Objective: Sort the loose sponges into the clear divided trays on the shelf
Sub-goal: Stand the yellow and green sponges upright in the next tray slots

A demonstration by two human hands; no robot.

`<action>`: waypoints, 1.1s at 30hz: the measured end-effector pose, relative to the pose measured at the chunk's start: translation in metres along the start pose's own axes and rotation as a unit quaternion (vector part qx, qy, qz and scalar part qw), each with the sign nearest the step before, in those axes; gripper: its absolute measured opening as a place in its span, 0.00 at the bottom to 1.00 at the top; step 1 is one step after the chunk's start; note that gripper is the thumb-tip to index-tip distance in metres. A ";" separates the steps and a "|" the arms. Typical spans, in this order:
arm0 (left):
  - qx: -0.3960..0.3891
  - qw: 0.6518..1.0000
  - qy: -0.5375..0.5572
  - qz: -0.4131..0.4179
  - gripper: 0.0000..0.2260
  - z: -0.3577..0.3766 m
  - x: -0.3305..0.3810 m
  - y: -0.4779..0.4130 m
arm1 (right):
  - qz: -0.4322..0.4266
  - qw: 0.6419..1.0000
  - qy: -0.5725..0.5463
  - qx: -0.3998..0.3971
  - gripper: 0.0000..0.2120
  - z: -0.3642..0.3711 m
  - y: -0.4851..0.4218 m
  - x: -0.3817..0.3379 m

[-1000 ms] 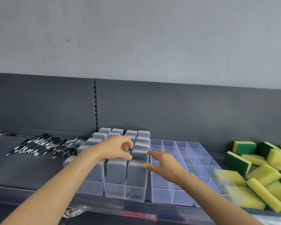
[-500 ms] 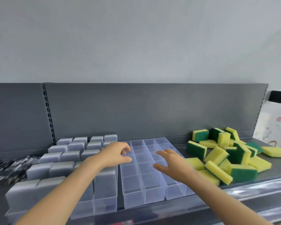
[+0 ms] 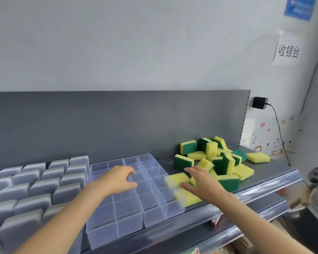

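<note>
Head view: two bare hands are reaching over a shelf (image 3: pixel 279 171) in the lower half of the frame.
Sponges (image 3: pixel 220 162): yellow-green ones are lying loose in a heap right of centre, just beside the trays (image 3: pixel 116 222).
Left hand (image 3: pixel 120 178): hovering over the empty trays at lower centre, fingers loosely curled, gripping nothing.
Right hand (image 3: pixel 200 186): spreading straight fingers above the nearest sponges, grasping nothing; blur is hiding whether it is touching them.
Grey sponges (image 3: pixel 35 182): standing in rows at lower left.
</note>
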State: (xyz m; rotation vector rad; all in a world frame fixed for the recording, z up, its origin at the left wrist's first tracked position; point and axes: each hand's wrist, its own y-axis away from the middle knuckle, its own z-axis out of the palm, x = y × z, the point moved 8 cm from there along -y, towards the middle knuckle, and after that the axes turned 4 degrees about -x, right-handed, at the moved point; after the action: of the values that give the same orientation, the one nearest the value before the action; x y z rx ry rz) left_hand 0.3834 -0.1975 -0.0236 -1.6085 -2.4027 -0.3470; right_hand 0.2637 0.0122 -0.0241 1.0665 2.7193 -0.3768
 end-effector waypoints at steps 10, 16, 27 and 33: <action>0.009 1.000 0.014 0.018 0.22 0.015 0.093 -0.054 | 0.015 1.000 0.002 0.015 0.30 -0.035 -0.006 0.100; 0.001 0.999 0.016 0.043 0.22 0.032 0.148 -0.082 | 0.024 1.000 -0.012 0.008 0.29 -0.040 -0.008 0.153; -0.013 0.996 0.024 0.087 0.24 0.058 0.213 -0.136 | 0.071 0.996 -0.049 0.024 0.27 -0.045 -0.025 0.215; -0.018 0.996 0.019 0.088 0.26 0.075 0.238 -0.170 | 0.109 0.993 -0.051 0.021 0.25 -0.043 -0.044 0.226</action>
State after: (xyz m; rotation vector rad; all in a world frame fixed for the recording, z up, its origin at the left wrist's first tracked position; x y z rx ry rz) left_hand 0.1333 -0.0286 -0.0302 -1.7966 -2.2184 -0.3853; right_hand 0.0664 0.1384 -0.0377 1.3012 2.4848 -0.4404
